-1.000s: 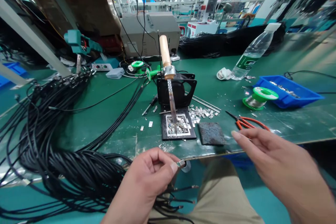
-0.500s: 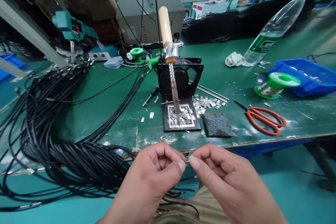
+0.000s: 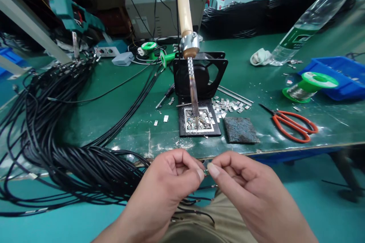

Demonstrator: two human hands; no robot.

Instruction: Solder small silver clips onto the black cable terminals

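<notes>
My left hand (image 3: pixel 171 182) and my right hand (image 3: pixel 242 186) meet just off the table's front edge, thumb and forefinger pinched on each. Between the fingertips shows a tiny shiny metal piece (image 3: pixel 205 172), mostly covered, so its kind is unclear. Both hands are closed on it. Loose black cable ends (image 3: pixel 199 212) hang below the hands, over the lap. Beyond the fingers, a wooden-handled soldering iron (image 3: pixel 185 11) is clamped tip down over a square metal-rimmed tray (image 3: pixel 209 133) of small metal bits.
A black fan (image 3: pixel 194 78) stands behind the tray. Rightward lie a worn sponge (image 3: pixel 240 129), orange-handled scissors (image 3: pixel 296 125), a solder spool (image 3: pixel 305 91), a blue bin (image 3: pixel 322 64) and a leaning bottle (image 3: pixel 299 38). A thick black cable bundle (image 3: pixel 71 163) covers the left edge.
The view has tilted and shifted slightly, so the bench items sit higher in the picture. Both hands keep the same pinch, their fingertips still close together.
</notes>
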